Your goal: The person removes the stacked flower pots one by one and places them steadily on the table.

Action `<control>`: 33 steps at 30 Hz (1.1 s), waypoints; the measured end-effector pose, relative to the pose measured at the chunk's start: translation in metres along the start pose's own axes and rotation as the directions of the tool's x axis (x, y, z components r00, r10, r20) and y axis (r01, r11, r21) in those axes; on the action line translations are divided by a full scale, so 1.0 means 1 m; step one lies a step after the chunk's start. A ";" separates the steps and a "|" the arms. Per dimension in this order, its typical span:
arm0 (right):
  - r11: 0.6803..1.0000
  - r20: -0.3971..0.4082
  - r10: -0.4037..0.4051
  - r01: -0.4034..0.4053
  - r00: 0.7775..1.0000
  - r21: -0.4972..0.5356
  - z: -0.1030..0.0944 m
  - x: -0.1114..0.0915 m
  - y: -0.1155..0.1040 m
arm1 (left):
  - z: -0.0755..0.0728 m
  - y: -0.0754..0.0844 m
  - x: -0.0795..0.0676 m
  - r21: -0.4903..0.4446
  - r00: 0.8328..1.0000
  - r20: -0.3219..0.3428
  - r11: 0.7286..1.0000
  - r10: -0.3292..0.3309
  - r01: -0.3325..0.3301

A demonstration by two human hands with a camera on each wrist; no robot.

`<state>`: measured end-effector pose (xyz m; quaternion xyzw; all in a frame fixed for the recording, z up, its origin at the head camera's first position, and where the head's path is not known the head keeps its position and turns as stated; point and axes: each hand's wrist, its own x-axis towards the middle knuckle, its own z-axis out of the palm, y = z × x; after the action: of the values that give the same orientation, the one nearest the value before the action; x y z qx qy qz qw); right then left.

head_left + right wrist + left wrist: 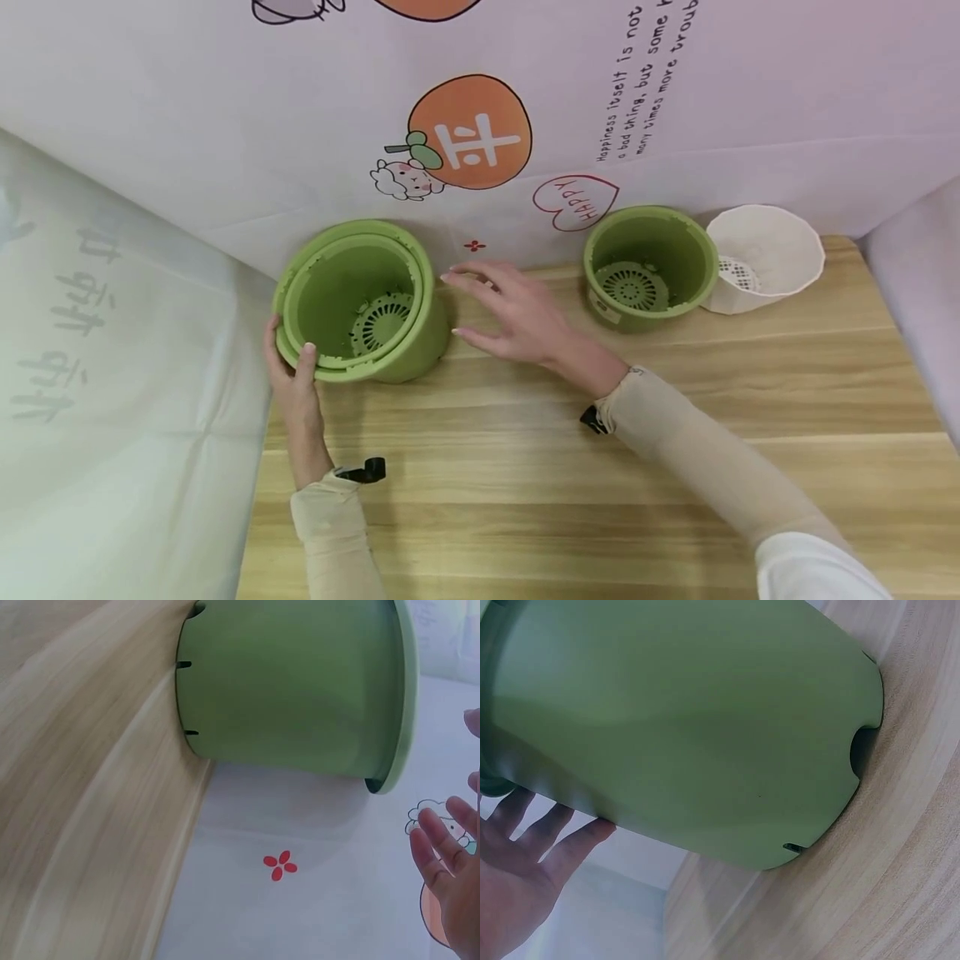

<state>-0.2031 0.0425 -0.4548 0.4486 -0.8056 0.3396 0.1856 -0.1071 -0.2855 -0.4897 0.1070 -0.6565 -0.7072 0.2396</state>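
Pale cloth backdrop (787, 92) fills most of what I see, and its black lettering (648, 75) at 1 o'clock reads "Happiness itself is not a bad thing, but some… many times more troub…", cut off at the edge. Fainter grey characters run down the side cloth (150, 400) at 9 o'clock. Below lies my wood-grain table (480, 467). Standing on it at 9 o'clock is an outer green pot (423, 354) with an inner green pot (318, 292) nested in it; a single green pot (648, 229) stands at 2 o'clock, and a white pot (787, 250) just beyond it at 3.

My left hand (298, 396) grips the nested pair at its 7 o'clock edge, thumb over the rim, fingers against the outside. My right hand (517, 317) is wide open, fingers and thumb apart, just beside the pair's 3 o'clock side and holding nothing.

At 12 o'clock an orange fruit print (472, 171) bears one white character; at 1:30 a red heart (576, 179) says "HAPPY". The single pot's little label (603, 308) is too small to read.
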 end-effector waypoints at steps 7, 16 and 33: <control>0.999 0.004 -0.047 0.047 0.999 0.001 0.009 0.011 -0.005 | -0.002 -0.001 0.001 0.002 1.000 -0.001 1.000 0.005 -0.005; 0.996 0.094 -0.087 0.086 0.992 0.010 0.015 0.017 -0.013 | -0.002 -0.002 0.003 -0.008 1.000 0.011 1.000 0.019 -0.019; 0.999 0.354 0.052 -0.046 0.934 -0.023 0.032 0.036 -0.024 | -0.001 -0.004 0.002 -0.002 1.000 -0.001 1.000 0.026 -0.026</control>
<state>-0.2017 -0.0103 -0.4467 0.4808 -0.8392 0.2519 0.0323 -0.1092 -0.2873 -0.4929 0.0986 -0.6569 -0.7048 0.2492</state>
